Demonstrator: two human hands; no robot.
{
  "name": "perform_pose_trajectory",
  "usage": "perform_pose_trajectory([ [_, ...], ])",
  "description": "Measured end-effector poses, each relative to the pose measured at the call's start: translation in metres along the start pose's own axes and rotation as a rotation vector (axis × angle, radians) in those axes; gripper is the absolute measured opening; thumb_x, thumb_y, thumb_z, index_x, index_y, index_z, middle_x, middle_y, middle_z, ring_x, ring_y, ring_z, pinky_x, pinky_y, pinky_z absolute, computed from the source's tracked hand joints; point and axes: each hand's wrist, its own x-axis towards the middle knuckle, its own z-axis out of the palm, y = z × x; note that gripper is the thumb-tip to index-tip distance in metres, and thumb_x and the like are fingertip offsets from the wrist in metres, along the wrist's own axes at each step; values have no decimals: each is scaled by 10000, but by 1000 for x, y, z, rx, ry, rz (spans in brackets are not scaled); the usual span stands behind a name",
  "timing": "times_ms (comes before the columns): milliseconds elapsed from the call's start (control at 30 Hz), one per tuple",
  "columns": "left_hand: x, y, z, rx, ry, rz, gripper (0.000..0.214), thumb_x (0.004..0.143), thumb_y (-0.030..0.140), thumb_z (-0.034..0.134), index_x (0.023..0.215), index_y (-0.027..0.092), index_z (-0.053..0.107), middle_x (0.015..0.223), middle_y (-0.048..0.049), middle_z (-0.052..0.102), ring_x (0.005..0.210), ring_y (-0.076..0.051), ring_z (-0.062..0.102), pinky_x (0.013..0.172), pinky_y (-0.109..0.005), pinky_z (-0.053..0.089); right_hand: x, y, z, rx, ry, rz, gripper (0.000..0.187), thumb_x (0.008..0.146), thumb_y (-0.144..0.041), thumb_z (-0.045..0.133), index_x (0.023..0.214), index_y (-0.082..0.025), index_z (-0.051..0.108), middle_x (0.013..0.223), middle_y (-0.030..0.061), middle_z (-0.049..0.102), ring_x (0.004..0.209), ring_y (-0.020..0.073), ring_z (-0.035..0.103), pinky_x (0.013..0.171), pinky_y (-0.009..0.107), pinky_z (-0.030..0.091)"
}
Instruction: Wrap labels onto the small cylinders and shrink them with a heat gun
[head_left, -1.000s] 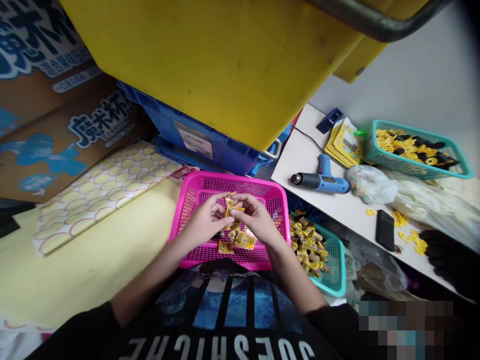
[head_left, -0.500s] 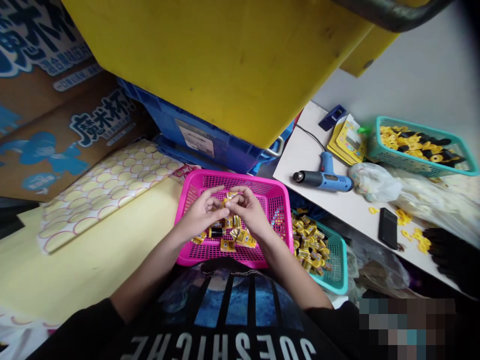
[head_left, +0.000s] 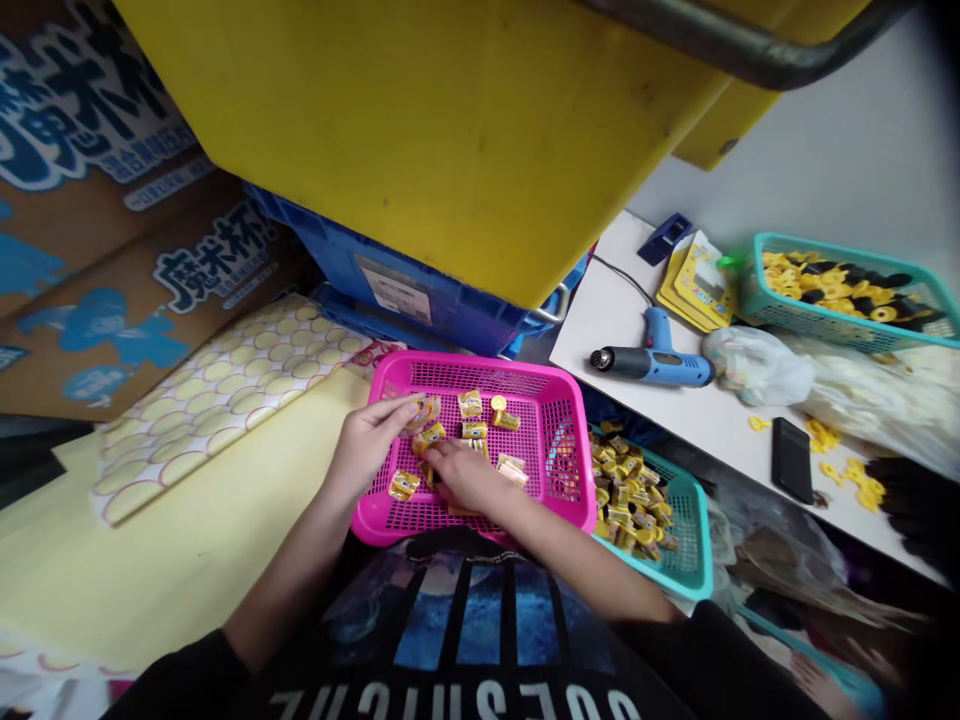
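A pink mesh basket [head_left: 480, 365] lies before me with several small yellow printed-film pieces [head_left: 470, 404] in it. My left hand [head_left: 367, 440], over the basket's left side, pinches a thin, partly clear printed film sleeve [head_left: 426, 412] between thumb and fingers. Lower down, my right hand [head_left: 466, 472] reaches into the basket among the pieces. Its fingers are bent together and point left; the tips and whatever they grip are hidden. A yellow piece with a round cap [head_left: 504, 416] lies to the right of that hand.
Right of the pink basket stands a teal basket [head_left: 694, 540] of yellow wrapped pieces. The white table [head_left: 727, 410] bears a blue heat gun [head_left: 660, 362], a black phone [head_left: 792, 460] and another teal basket [head_left: 847, 335]. A yellow bin [head_left: 405, 130] overhangs ahead; cartons [head_left: 112, 250] stand left.
My hands, close together around a small yellow piece before, have moved apart. The left now holds a film sleeve farther left; the right has dropped into the basket. The view has shifted slightly.
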Motion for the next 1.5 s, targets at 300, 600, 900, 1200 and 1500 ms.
perform_pose_trajectory([
  [300, -3, -5, 0, 101, -17, 61, 452, 762, 521, 695, 1055, 179, 739, 1036, -94, 738, 950, -243, 680, 910, -383, 525, -26, -5, -91, 1146, 560, 123, 338, 685, -324, 750, 914, -238, 516, 808, -35, 593, 702, 91, 570, 631, 233, 479],
  [600, -9, 8, 9, 200, 38, 249, 329, 829, 450, 640, 1029, 213, 749, 1018, -56, 735, 999, -204, 646, 949, -340, 497, -21, -16, -79, 1141, 501, 234, 370, 627, -415, 804, 840, -197, 596, 743, -25, 616, 641, 74, 575, 584, 220, 459],
  [900, -11, 9, 11, 186, -10, 358, 287, 816, 393, 668, 1018, 205, 746, 1014, -63, 728, 958, -185, 660, 894, -318, 526, -17, -24, -71, 1189, 554, 273, 402, 608, -423, 813, 849, -190, 592, 708, -27, 636, 621, 84, 599, 598, 229, 482],
  [1200, -17, 25, 14, 33, -244, 281, 244, 654, 227, 789, 879, 170, 711, 928, -66, 740, 894, -195, 692, 819, -308, 570, -15, -27, -50, 1303, 541, 38, 326, 756, -489, 699, 974, -250, 665, 1074, 29, 631, 1009, 150, 582, 890, 317, 479],
  [1500, -28, 21, 31, -41, -199, 200, 226, 644, 192, 776, 861, 171, 716, 924, -53, 751, 893, -194, 701, 824, -310, 577, -11, -21, -31, 1288, 565, 1, 334, 830, -512, 611, 1028, -245, 651, 988, 18, 652, 876, 128, 590, 823, 277, 445],
])
